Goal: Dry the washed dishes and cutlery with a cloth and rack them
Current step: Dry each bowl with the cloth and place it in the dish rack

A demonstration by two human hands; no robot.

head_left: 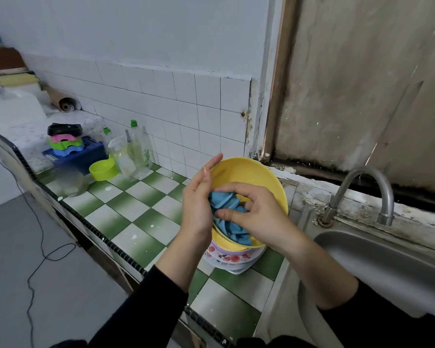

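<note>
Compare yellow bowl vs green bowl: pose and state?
1. The yellow bowl is tilted steeply, with the left hand against its rim. The green bowl sits on the counter, untouched.
2. The yellow bowl has the cloth inside, gripped by the right hand. The green bowl shows nothing inside.
Shared: both are plain, single-colour bowls.

The yellow bowl (249,177) hides most of the floral dishes (234,258) beneath.

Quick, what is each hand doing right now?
Left hand: open, straight fingers steady the bowl.
Right hand: grips the cloth inside the bowl.
</note>
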